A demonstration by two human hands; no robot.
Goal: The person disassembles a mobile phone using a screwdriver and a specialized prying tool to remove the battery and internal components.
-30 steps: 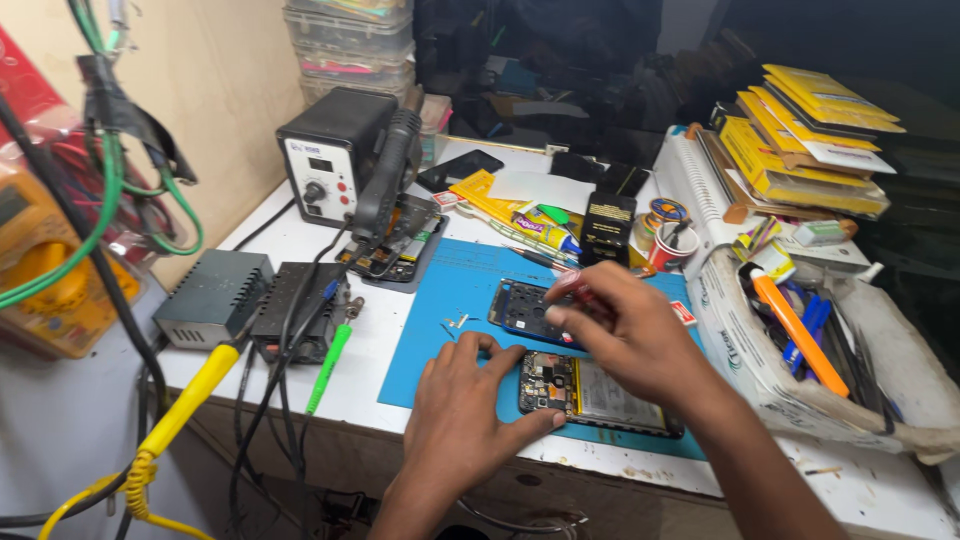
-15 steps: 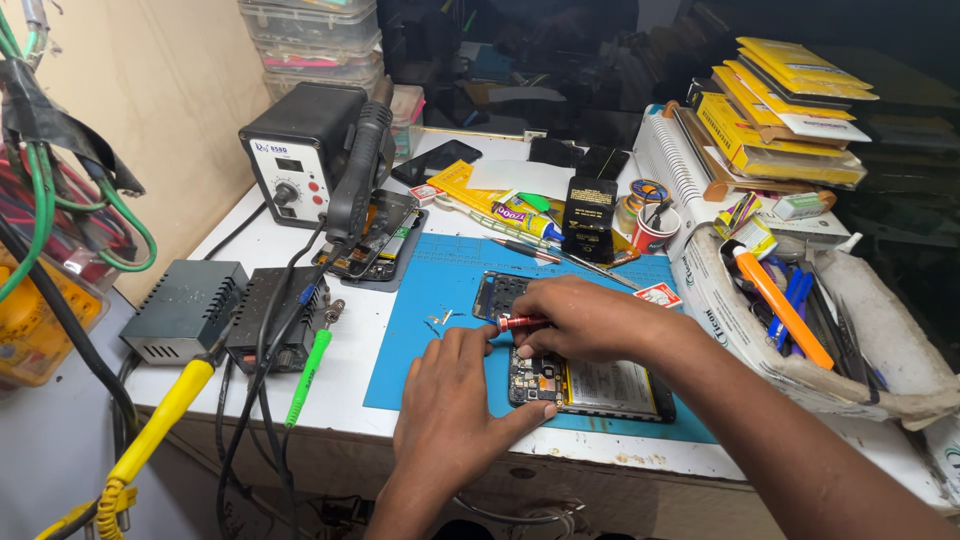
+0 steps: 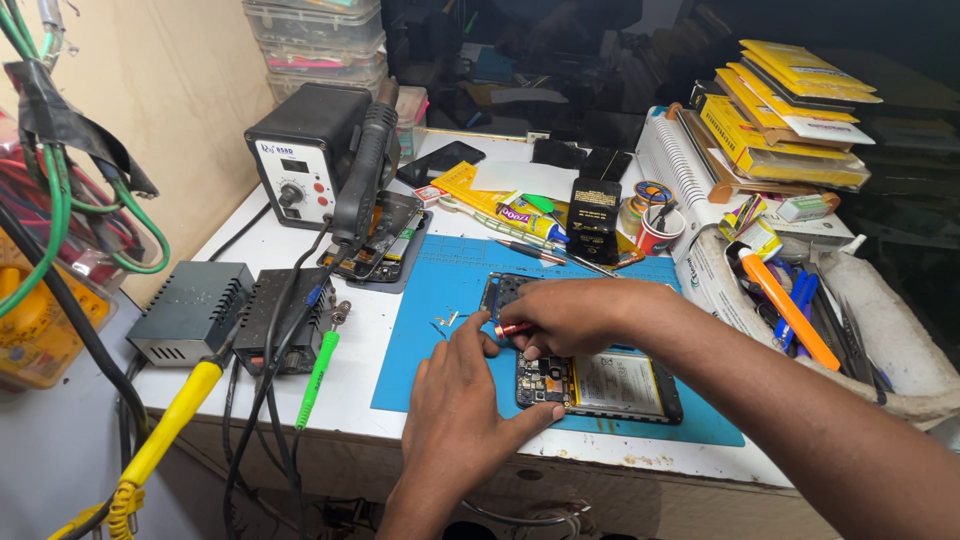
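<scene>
An opened phone (image 3: 600,387) lies on the blue work mat (image 3: 440,290), its circuit board and battery exposed. My left hand (image 3: 462,400) rests flat on the mat beside the phone's left end, thumb against its lower edge. My right hand (image 3: 565,315) reaches in from the right and pinches a small red-handled screwdriver (image 3: 512,328) just above the phone's board end. A dark phone part (image 3: 503,290) lies on the mat behind my right hand, partly hidden by it. A few tiny metal bits (image 3: 445,321) lie left of the screwdriver.
A black hot-air station (image 3: 300,155) with its handle stands at the back left, two power boxes (image 3: 190,310) in front. Cables and a yellow probe (image 3: 170,425) hang at the left. A tray of tools (image 3: 800,320), stacked yellow boxes (image 3: 790,110) and a black bottle (image 3: 594,218) crowd the right and back.
The view has shifted slightly. My right hand has come down from the dark part to the phone's board end with the red screwdriver. My left hand stays by the phone.
</scene>
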